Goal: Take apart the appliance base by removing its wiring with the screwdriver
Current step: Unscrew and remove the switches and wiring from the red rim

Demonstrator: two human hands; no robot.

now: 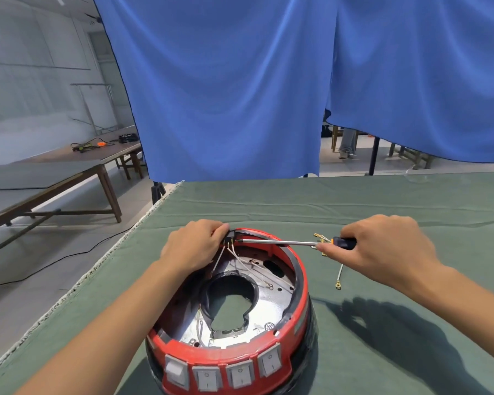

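Note:
The red and black appliance base (pixel 297 317) lies upside down on the green cloth, its shiny metal inside facing up. Several white rocker switches (pixel 223 376) line its near side. My left hand (pixel 196 245) pinches a small black connector block (pixel 231 235) at the far rim, with thin white wires (pixel 240 260) running from it into the base. My right hand (pixel 380 246) grips the black and orange handle of the screwdriver (pixel 280 241). Its steel shaft lies level and its tip meets the connector block.
Loose wires with brass terminals (pixel 338 277) lie on the green cloth-covered table (pixel 354 203) right of the base. A blue curtain (pixel 240 81) hangs behind the table. Brown wooden tables (pixel 54 172) stand at the left, and a black cable (pixel 54 260) runs across the floor.

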